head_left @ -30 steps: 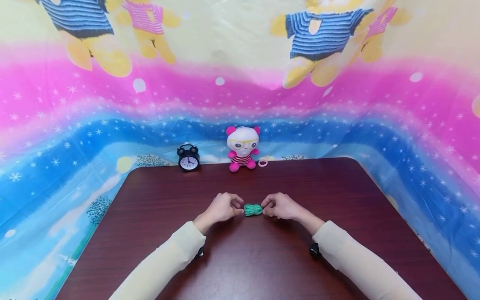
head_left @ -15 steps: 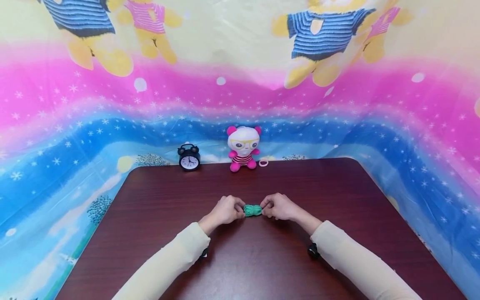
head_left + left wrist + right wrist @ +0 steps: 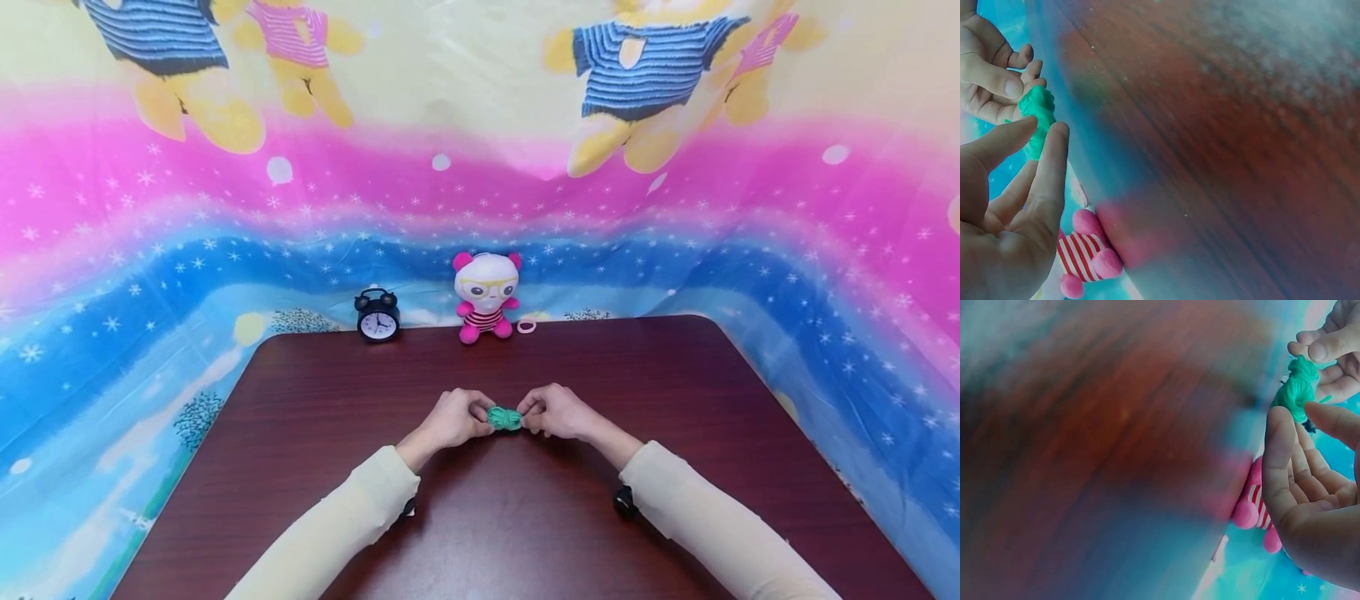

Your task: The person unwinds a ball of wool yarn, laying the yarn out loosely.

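A small green bundle of cord, drawn in at its middle, is held between the two hands over the middle of the table. The left hand pinches its left end between thumb and fingers, and the right hand pinches its right end. In the left wrist view the bundle lies between the left thumb and forefinger, with the other hand at its far end. The right wrist view has the bundle at the right fingertips, a short loose strand sticking out.
At the back edge of the dark red table stand a black alarm clock and a pink and white panda toy. A small pale ring lies beside the toy. A printed cloth hangs behind and around.
Over the last second the left hand has moved slightly right and taken hold of the bundle's left end. The bundle has turned and tilted a little between the fingers.
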`<state>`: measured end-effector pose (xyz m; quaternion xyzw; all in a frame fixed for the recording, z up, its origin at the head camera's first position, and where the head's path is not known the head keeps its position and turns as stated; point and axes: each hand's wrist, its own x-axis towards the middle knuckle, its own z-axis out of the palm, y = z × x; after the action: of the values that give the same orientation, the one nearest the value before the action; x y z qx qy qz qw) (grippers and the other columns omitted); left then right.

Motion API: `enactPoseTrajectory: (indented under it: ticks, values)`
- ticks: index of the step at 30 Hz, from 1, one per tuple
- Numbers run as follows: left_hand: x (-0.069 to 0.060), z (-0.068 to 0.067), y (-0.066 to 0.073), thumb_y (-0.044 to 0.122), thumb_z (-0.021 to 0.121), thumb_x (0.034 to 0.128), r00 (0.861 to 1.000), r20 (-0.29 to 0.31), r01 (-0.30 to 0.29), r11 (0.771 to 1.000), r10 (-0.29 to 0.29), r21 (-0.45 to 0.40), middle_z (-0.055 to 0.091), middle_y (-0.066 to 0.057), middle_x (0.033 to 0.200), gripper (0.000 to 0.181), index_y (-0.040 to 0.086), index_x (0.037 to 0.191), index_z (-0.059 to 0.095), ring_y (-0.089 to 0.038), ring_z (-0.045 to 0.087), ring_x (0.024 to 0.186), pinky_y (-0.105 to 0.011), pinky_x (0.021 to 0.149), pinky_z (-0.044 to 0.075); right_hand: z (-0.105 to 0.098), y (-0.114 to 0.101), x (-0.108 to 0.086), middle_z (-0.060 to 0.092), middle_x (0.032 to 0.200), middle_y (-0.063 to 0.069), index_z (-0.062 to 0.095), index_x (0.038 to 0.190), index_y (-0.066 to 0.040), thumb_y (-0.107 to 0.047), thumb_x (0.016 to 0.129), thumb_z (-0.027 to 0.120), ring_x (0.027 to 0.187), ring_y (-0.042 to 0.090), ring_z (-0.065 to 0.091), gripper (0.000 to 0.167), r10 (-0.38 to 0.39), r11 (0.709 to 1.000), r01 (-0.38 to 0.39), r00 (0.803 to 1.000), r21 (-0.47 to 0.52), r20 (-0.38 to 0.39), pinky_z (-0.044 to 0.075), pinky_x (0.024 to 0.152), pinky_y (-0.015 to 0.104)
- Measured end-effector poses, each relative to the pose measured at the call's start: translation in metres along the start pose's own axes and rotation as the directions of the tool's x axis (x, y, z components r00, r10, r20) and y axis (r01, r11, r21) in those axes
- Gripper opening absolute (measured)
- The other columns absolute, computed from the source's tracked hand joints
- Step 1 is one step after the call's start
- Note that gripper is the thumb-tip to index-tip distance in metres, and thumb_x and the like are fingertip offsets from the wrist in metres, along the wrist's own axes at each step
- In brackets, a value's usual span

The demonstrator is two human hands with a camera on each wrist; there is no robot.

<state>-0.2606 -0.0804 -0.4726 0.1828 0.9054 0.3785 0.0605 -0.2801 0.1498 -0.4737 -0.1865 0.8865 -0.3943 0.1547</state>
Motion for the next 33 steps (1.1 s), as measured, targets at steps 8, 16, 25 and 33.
enactPoseTrajectory:
  ticks: [8,16,25,33]
  values:
    - [0.001,-0.002,0.001,0.02,0.084,0.0794,0.998,-0.056,0.023,0.998,-0.026,-0.056,0.076,-0.003,0.095,0.029,0.012,0.105,0.074,-0.011,0.071,0.082,-0.026,0.073,0.057,-0.002,-0.007,-0.003,0.071,0.081,0.01,0.072,0.099,-0.005,-0.01,0.091,0.07,0.068,0.022,0.067,0.01,-0.013,0.999,0.014,1.0,0.049,-0.004,0.059,0.061,0.039]
    - [0.001,-0.002,-0.001,0.018,0.085,0.0791,0.998,-0.056,0.015,0.996,-0.02,-0.085,0.075,-0.003,0.091,0.026,0.013,0.102,0.074,-0.006,0.07,0.072,-0.024,0.068,0.058,-0.002,-0.01,-0.003,0.072,0.082,0.01,0.072,0.1,-0.007,-0.014,0.09,0.073,0.07,0.028,0.068,0.013,-0.027,0.998,0.028,0.999,0.051,-0.027,0.06,0.062,0.043]
    - [0.003,-0.003,0.0,0.019,0.085,0.0788,0.996,-0.083,0.01,0.997,-0.016,-0.077,0.074,-0.001,0.086,0.021,0.014,0.096,0.075,-0.005,0.068,0.07,-0.022,0.066,0.056,-0.002,-0.014,-0.003,0.071,0.09,0.004,0.071,0.102,-0.013,-0.019,0.087,0.078,0.069,0.031,0.069,0.018,-0.058,0.998,0.06,0.994,0.025,-0.095,0.058,0.057,0.04]
    - [0.003,-0.004,0.002,0.02,0.085,0.0791,0.997,-0.072,0.01,0.996,-0.017,-0.094,0.074,-0.001,0.086,0.019,0.014,0.094,0.075,-0.006,0.068,0.069,-0.022,0.065,0.057,-0.001,-0.017,-0.001,0.073,0.094,-0.003,0.073,0.101,-0.02,-0.032,0.085,0.08,0.077,0.01,0.066,0.021,-0.119,0.991,0.109,0.982,-0.075,-0.147,0.056,0.065,0.028]
